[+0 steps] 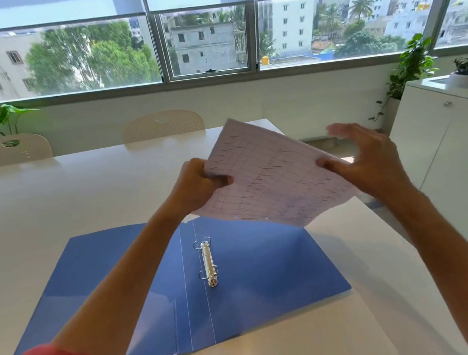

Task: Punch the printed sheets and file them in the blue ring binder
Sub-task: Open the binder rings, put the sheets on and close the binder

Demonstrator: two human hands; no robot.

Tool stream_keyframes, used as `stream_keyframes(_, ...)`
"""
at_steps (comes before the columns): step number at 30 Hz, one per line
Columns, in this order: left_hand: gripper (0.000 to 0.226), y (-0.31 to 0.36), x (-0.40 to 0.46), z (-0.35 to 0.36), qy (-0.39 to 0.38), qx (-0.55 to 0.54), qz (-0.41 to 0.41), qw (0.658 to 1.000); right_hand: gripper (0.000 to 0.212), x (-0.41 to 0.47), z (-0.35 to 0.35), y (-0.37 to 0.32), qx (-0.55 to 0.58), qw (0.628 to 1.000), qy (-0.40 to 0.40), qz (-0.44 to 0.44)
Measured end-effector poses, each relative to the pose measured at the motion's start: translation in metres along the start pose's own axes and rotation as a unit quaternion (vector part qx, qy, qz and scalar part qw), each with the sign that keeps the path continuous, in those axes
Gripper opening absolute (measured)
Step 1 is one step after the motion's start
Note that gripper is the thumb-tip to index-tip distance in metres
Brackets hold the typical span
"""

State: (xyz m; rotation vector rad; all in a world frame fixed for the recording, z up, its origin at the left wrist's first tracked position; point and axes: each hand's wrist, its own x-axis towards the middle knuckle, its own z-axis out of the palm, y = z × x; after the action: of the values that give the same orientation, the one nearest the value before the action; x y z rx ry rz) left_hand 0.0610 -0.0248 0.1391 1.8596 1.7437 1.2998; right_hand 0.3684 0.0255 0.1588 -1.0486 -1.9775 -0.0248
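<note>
Now your left hand [197, 182] grips the left edge of the sheets [271, 178], held tilted in the air above the open blue binder [255, 278], which lies flat on the white table [50, 195]. Your right hand [367, 159] is spread, thumb touching the sheets' right edge.

a person holds printed sheets [274, 178] up in the air over a blue ring binder [255, 278]. the left hand [197, 182] grips the left edge of the sheets with curled fingers. the right hand [364, 157] touches the right edge with its thumb, and its fingers are spread wide. the binder lies open and flat on a white table [66, 199], and its metal rings [207, 262] show in the middle. two chairs [163, 125] stand at the far side, under a big window [206, 41].
</note>
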Motion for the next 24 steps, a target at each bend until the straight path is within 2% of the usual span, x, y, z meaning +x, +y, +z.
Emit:
stream_keyframes(5,0.015,0.027,0.003,-0.012,0.010,0.080,0.037,0.996,0.043,0.018,0.004,-0.036,-0.069,0.990,-0.097,-0.076)
stream_keyframes(9,0.013,0.042,0.003,-0.026,0.018,0.120,0.078,0.990,0.010,0.026,0.008,-0.048,-0.015,0.991,-0.110,-0.070)
stream_keyframes(13,0.011,0.036,0.002,-0.040,0.050,0.105,0.092,0.989,0.016,0.025,0.010,-0.047,0.039,0.993,-0.095,-0.054)
stream_keyframes(15,0.005,0.027,0.002,-0.046,0.063,0.068,0.072,0.993,0.022,0.025,0.010,-0.044,0.057,0.994,-0.085,-0.048)
stream_keyframes(17,0.013,0.018,0.000,-0.054,0.060,0.018,0.039,0.997,0.021,0.025,0.007,-0.043,0.078,0.993,-0.076,-0.034)
stream_keyframes(19,0.013,0.011,-0.004,-0.059,0.038,-0.084,-0.010,0.996,0.022,0.022,0.003,-0.045,0.110,0.991,-0.069,-0.012)
stream_keyframes(21,0.018,0.003,-0.011,-0.060,0.002,-0.199,-0.060,0.978,0.025,0.020,0.001,-0.046,0.155,0.985,-0.074,0.016)
stream_keyframes(24,0.012,-0.008,-0.021,-0.056,-0.033,-0.275,-0.092,0.957,0.019,0.019,0.005,-0.047,0.224,0.968,-0.093,0.058)
